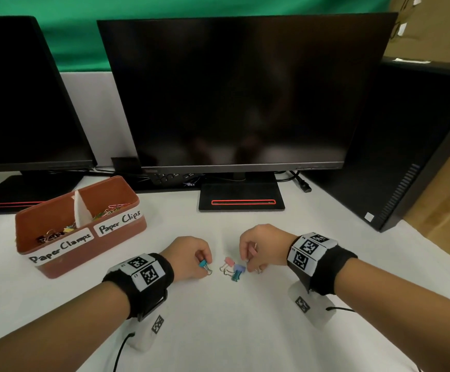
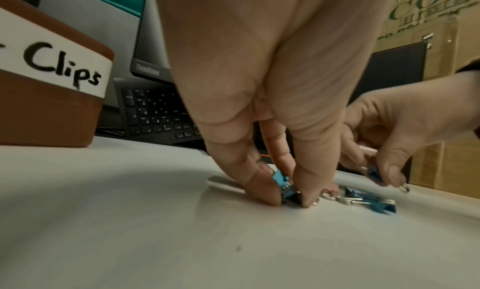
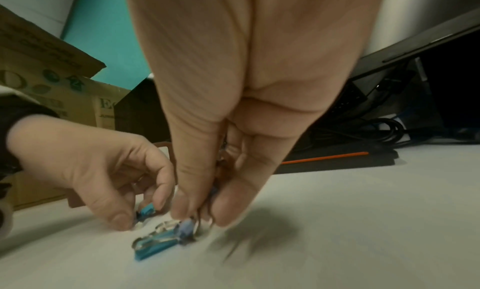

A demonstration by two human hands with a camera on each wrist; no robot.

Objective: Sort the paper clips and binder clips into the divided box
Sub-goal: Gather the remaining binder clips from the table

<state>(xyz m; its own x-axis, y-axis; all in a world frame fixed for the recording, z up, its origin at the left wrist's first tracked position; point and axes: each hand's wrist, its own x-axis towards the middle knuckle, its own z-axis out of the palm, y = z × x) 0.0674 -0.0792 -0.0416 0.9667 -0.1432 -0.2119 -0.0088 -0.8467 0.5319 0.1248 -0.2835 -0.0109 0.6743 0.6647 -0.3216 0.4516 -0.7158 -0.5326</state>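
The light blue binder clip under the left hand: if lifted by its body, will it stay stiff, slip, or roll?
The light blue binder clip looks folded from metal, so probably stiff and light. The left hand pinches its flat sides with two fingers, so slipping seems unlikely. Its wedge body should not roll; the wire handles may swing.

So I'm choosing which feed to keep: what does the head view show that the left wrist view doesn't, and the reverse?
Only the head view shows both box compartments, the Paper Clamps label and the pink binder clip. Only the left wrist view shows the keyboard under the monitor. Both show the left hand pinching a blue binder clip on the table, and the right hand.
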